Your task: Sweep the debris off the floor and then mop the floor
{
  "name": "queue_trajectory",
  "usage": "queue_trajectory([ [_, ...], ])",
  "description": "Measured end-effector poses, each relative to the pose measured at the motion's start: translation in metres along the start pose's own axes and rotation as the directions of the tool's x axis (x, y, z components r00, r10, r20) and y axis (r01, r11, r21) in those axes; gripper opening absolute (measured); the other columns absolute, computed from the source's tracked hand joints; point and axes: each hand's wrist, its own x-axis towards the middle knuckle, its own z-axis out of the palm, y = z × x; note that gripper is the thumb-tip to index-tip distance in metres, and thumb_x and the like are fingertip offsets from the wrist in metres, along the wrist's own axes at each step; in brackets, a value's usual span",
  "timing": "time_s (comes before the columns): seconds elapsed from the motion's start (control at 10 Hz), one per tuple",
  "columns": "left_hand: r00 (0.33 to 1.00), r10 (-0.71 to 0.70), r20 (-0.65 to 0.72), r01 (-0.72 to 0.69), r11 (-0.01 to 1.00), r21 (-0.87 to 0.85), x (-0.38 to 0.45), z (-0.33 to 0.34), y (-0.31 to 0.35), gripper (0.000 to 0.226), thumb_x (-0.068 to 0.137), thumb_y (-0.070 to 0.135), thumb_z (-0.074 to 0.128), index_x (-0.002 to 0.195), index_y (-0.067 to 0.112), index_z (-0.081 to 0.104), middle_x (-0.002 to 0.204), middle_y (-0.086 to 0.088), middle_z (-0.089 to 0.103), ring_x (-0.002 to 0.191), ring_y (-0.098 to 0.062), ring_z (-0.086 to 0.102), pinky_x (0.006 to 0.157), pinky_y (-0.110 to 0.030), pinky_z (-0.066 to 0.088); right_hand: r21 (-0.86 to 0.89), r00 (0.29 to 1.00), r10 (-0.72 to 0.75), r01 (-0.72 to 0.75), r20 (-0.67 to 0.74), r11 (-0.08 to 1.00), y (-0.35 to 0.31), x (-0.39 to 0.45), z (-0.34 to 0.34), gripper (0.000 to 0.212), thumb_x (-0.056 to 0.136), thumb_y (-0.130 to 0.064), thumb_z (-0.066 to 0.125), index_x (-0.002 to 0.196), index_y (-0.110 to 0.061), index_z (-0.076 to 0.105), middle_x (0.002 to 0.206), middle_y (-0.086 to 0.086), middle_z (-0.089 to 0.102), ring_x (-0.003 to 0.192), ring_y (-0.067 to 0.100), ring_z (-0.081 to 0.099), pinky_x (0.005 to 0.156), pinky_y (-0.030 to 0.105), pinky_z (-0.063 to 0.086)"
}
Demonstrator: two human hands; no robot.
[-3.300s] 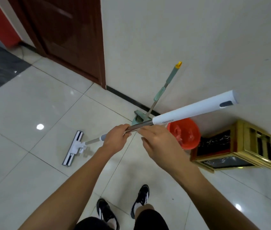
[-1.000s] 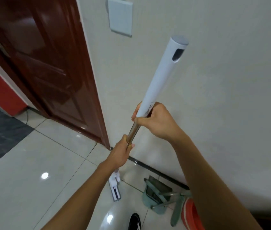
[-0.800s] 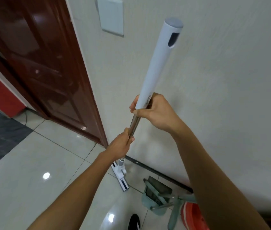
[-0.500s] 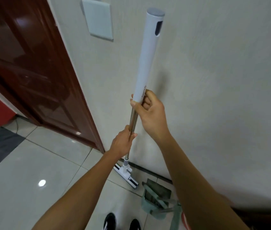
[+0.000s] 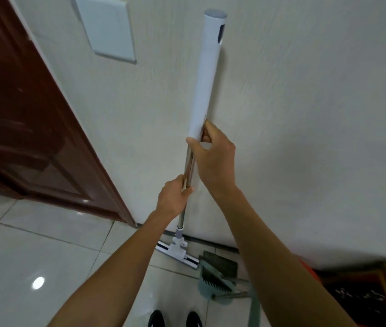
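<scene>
The left hand [image 5: 174,199] was curled round the bare metal tube of the mop [image 5: 207,74], gripping it low on the shaft. The right hand [image 5: 213,159] sat just above it, thumb and fingers pinching the bottom edge of the white handle sleeve where it meets the metal. The mop stood almost upright beside the wall [image 5: 305,114], its flat mop head [image 5: 177,252] down on the tiled floor [image 5: 22,256] at the skirting.

The right fingertips lay behind the sleeve, so how tightly they closed could not be seen. The green dustpan [image 5: 215,279] and its broom were partly covered by the right forearm, and only a sliver of the red bucket showed beyond that arm. The gold-framed crate [image 5: 376,291] was cut off at the lower right edge. The toes of two black shoes [image 5: 175,319] barely showed at the bottom.

Half a second earlier the mop leaned a little more to the right; it had since come nearer vertical, with the head closer to the wall. Three seconds back it was held nearly level across the body, head out on the open floor.
</scene>
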Motion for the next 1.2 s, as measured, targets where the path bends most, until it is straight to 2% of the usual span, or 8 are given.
queue_trajectory([
  [0.1, 0.999, 0.002, -0.034, -0.004, 0.998, -0.065, 0.005, -0.004, -0.003, 0.021, 0.095, 0.034, 0.064, 0.113, 0.022, 0.06, 0.099, 0.002, 0.07, 0.086, -0.017, 0.067, 0.081, -0.037, 0.058, -0.002, 1.0, 0.02, -0.02, -0.023, 1.0, -0.002, 0.001, 0.006, 0.038, 0.09, -0.019, 0.073, 0.127, -0.016, 0.063, 0.105, -0.009, 0.067, 0.094, 0.006, 0.064, 0.09, 0.024, 0.055],
  [0.2, 0.997, 0.04, -0.071, -0.047, 0.993, -0.107, 0.004, -0.009, -0.005, 0.03, 0.096, 0.031, 0.064, 0.125, 0.023, 0.06, 0.11, 0.005, 0.071, 0.098, -0.014, 0.067, 0.087, -0.029, 0.054, -0.015, 0.999, 0.032, -0.033, -0.039, 0.999, -0.004, 0.002, 0.012, 0.045, 0.09, -0.019, 0.073, 0.133, -0.015, 0.059, 0.111, -0.005, 0.068, 0.098, 0.008, 0.064, 0.094, 0.03, 0.055],
  [0.3, 0.988, 0.092, -0.124, -0.11, 0.984, -0.143, 0.003, -0.015, -0.005, 0.034, 0.093, 0.024, 0.069, 0.127, 0.026, 0.065, 0.112, 0.007, 0.072, 0.095, -0.009, 0.067, 0.088, -0.025, 0.053, -0.032, 0.997, 0.05, -0.052, -0.066, 0.998, -0.004, 0.002, 0.015, 0.046, 0.091, -0.018, 0.072, 0.134, -0.016, 0.059, 0.113, -0.005, 0.068, 0.098, 0.008, 0.065, 0.093, 0.031, 0.056],
  [0.5, 0.976, 0.154, -0.15, -0.176, 0.974, -0.142, 0.01, -0.025, -0.001, 0.032, 0.089, 0.018, 0.075, 0.121, 0.019, 0.07, 0.106, 0.004, 0.073, 0.084, -0.007, 0.068, 0.085, -0.033, 0.059, -0.064, 0.993, 0.048, -0.055, -0.108, 0.996, -0.002, 0.002, 0.02, 0.041, 0.092, -0.016, 0.07, 0.132, -0.015, 0.06, 0.112, -0.004, 0.068, 0.096, 0.008, 0.065, 0.09, 0.032, 0.056],
  [0.6, 0.979, 0.149, -0.141, -0.167, 0.978, -0.126, 0.011, -0.03, 0.003, 0.03, 0.092, 0.029, 0.071, 0.121, 0.021, 0.068, 0.107, 0.007, 0.072, 0.087, -0.008, 0.069, 0.085, -0.033, 0.06, -0.07, 0.992, 0.06, -0.068, -0.111, 0.995, -0.001, 0.002, 0.02, 0.039, 0.094, -0.017, 0.068, 0.132, -0.014, 0.06, 0.115, -0.002, 0.069, 0.098, 0.01, 0.066, 0.091, 0.033, 0.057],
  [0.8, 0.98, 0.177, -0.091, -0.181, 0.983, -0.031, 0.001, -0.035, 0.003, 0.041, 0.097, 0.045, 0.058, 0.134, 0.027, 0.056, 0.123, 0.006, 0.067, 0.107, -0.014, 0.066, 0.091, -0.036, 0.056, -0.157, 0.968, 0.241, -0.229, 0.064, 0.961, 0.006, -0.017, 0.015, 0.046, 0.098, -0.028, 0.063, 0.141, -0.019, 0.052, 0.132, -0.002, 0.063, 0.114, 0.014, 0.061, 0.1, 0.034, 0.052],
  [1.0, 0.988, 0.152, -0.002, -0.151, 0.988, 0.042, -0.01, -0.046, 0.003, 0.051, 0.099, 0.042, 0.054, 0.147, 0.026, 0.044, 0.138, 0.001, 0.059, 0.125, -0.021, 0.056, 0.103, -0.042, 0.048, -0.263, 0.951, 0.277, -0.235, 0.135, 0.936, 0.008, -0.036, -0.003, 0.046, 0.099, -0.029, 0.059, 0.142, -0.016, 0.052, 0.141, 0.002, 0.058, 0.123, 0.02, 0.057, 0.105, 0.039, 0.047],
  [1.2, 0.984, 0.157, 0.079, -0.172, 0.956, 0.236, -0.036, -0.063, 0.01, 0.054, 0.102, 0.042, 0.048, 0.152, 0.022, 0.038, 0.142, -0.005, 0.055, 0.127, -0.026, 0.053, 0.1, -0.04, 0.046, -0.339, 0.937, 0.274, -0.192, 0.214, 0.921, 0.01, -0.053, -0.028, 0.044, 0.1, -0.029, 0.057, 0.142, -0.017, 0.053, 0.142, 0.002, 0.056, 0.128, 0.02, 0.054, 0.107, 0.034, 0.044],
])
